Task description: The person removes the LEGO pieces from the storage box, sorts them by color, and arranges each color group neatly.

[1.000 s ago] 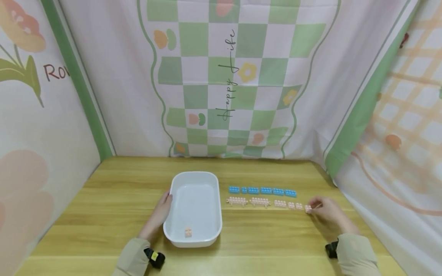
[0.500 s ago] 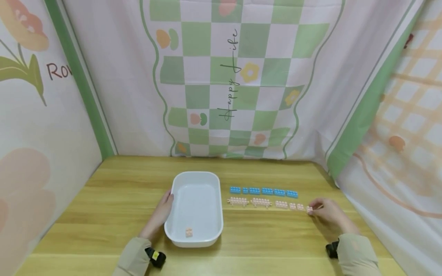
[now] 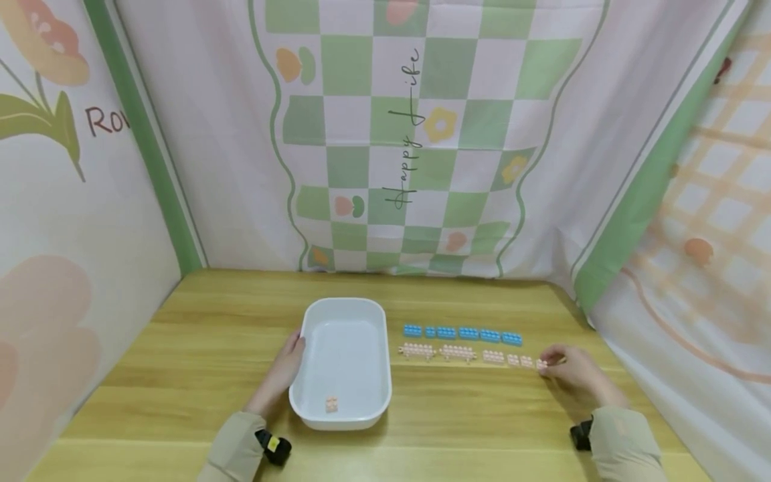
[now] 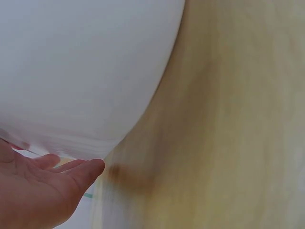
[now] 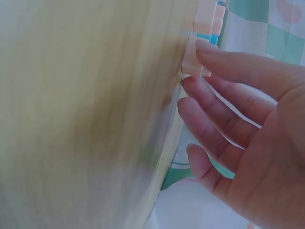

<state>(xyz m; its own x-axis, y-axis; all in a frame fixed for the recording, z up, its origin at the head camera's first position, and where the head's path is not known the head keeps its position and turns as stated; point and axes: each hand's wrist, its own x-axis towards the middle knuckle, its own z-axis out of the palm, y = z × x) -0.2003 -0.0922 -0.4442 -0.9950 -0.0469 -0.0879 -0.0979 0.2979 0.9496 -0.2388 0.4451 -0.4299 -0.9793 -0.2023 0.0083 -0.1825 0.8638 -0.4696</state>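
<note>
My left hand (image 3: pixel 284 373) rests along the left side of a white tub (image 3: pixel 386 365), its fingers nearly straight against the outer wall. In the left wrist view, the fingertips (image 4: pixel 97 164) touch the tub wall (image 4: pixel 95 81). One small pale pink toy brick (image 3: pixel 331 404) lies inside, near the front. Over on the right, my right hand (image 3: pixel 575 371) pinches a small pink toy brick (image 3: pixel 542 364) at the right end of a pink row. Its thumb lies on the brick (image 5: pixel 190 59) in the right wrist view; the index fingertip is partly hidden behind it.
Several blue toy bricks (image 3: pixel 468 333) form a row behind the pink one. The pink row holds two longer knobbed pieces (image 3: pixel 417 350), a mid-sized brick (image 3: pixel 492 357) and small bricks (image 3: pixel 513 360). A patterned curtain (image 3: pixel 397 167) hangs behind the wooden table (image 3: pixel 458 418).
The head view has shifted slightly, so everything appears a little further right. Both hands keep their places at the tub and at the end brick.
</note>
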